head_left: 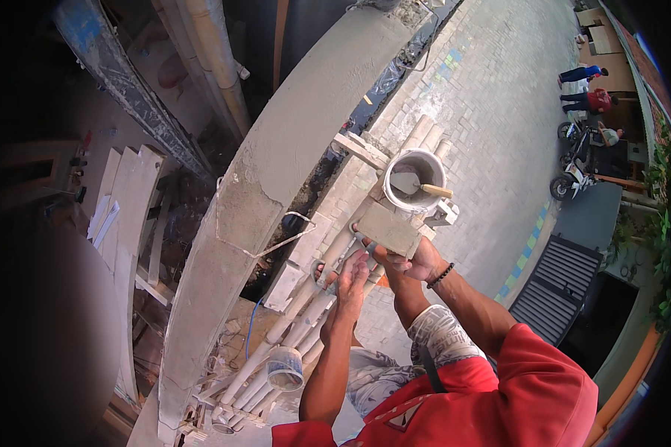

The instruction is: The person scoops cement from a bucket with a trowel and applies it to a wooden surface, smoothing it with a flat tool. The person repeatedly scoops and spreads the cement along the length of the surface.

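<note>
My right hand (423,262) grips a flat, cement-coated rectangular float (386,229), held tilted over the bamboo poles and my legs. My left hand (353,277) is just below and left of the float, fingers loosely curled and apart, with nothing visible in it. A white bucket (395,201) above the float contains grey material, a trowel blade (405,181) and a wooden handle (436,191). To my left, a long curved concrete beam (276,141) has freshly smoothed grey render, with bent metal bars (227,241) around it.
A narrow drain (373,97) runs beside the beam. Bamboo poles (298,324) and a smaller bucket (285,367) lie along its side. A paved lane (492,149) holds motorcycles (566,182) and several people (596,100) at right. Boards (131,208) stand at left.
</note>
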Demonstrator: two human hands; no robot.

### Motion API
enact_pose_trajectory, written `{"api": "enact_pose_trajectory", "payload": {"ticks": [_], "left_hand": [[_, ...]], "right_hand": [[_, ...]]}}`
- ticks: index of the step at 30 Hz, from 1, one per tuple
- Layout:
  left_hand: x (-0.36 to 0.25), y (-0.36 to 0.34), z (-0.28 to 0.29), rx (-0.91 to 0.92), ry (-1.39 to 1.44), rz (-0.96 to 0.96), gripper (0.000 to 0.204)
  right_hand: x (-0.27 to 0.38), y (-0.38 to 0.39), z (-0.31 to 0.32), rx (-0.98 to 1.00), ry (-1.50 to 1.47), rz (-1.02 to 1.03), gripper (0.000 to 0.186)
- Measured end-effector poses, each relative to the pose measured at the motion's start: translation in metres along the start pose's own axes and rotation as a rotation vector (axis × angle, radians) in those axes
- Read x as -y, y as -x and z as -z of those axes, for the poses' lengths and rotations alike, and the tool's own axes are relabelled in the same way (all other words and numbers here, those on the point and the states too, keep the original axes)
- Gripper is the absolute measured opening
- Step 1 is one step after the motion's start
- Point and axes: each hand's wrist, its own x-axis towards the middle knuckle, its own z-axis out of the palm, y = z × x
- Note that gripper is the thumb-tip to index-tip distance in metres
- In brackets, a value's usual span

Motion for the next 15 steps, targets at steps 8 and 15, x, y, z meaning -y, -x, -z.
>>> {"api": "enact_pose_trajectory", "payload": {"ticks": [8, 15], "left_hand": [[0.019, -0.081, 0.002, 0.325, 0.375, 0.057, 0.045], [0.044, -0.164, 0.014, 0.116, 0.306, -0.016, 0.040]], "right_hand": [[-0.002, -0.041, 0.034, 0.114, -0.062, -0.130, 0.026], [0.049, -0.087, 0.122, -0.462, 1.373, 0.283, 0.024]]}}
